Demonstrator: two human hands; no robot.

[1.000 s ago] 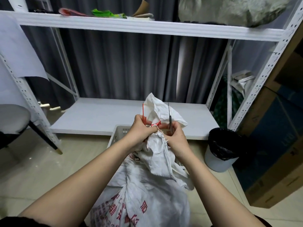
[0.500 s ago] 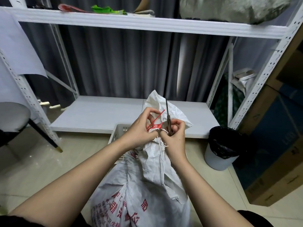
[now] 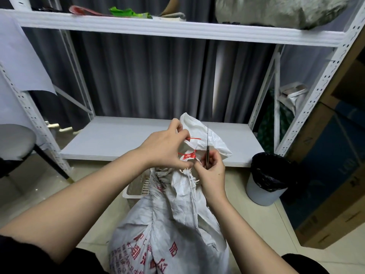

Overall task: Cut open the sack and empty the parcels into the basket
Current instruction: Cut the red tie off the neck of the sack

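Note:
A white woven sack (image 3: 169, 230) with red print stands on the floor between my arms. Its neck is bunched and bound by a red tie with a red tag (image 3: 188, 155). My left hand (image 3: 164, 149) pinches the gathered neck and the red tie just left of the tag. My right hand (image 3: 212, 175) grips a pair of scissors (image 3: 207, 147) beside the neck, blades pointing straight up. A white plastic basket (image 3: 136, 189) sits on the floor behind the sack, mostly hidden by it. No parcels show.
A white metal rack's low shelf (image 3: 122, 139) lies just behind the basket, its upper shelf (image 3: 177, 30) overhead. A grey bin with a black liner (image 3: 266, 180) stands at the right, cardboard boxes (image 3: 335, 175) beyond it. A stool (image 3: 13, 143) is at the left.
My left hand has moved up the sack's neck and spread the red tie, so the tag now shows between my hands. The scissors stay upright in my right hand.

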